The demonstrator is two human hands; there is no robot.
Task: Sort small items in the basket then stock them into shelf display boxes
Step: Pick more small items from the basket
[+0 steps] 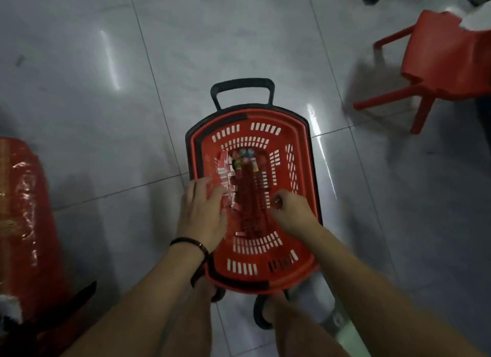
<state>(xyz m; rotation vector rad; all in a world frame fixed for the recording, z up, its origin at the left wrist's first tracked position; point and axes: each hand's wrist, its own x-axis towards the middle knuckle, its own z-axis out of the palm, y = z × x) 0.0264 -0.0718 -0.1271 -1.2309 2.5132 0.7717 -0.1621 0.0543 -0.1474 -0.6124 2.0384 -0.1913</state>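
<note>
Small red-and-white wrapped packets [225, 176] are lying lengthwise in the red plastic basket [300, 149] — left hand [202, 213] is resting flat-fingered on them, nearer; right hand [291, 213] curled, hold unclear.

Basket [265, 114] on floor [106, 117], small items [228, 170] inside; chair [446, 53] behind right.

Grey tiled floor [106, 117] bears red basket [303, 154], red chair [449, 61]
</note>
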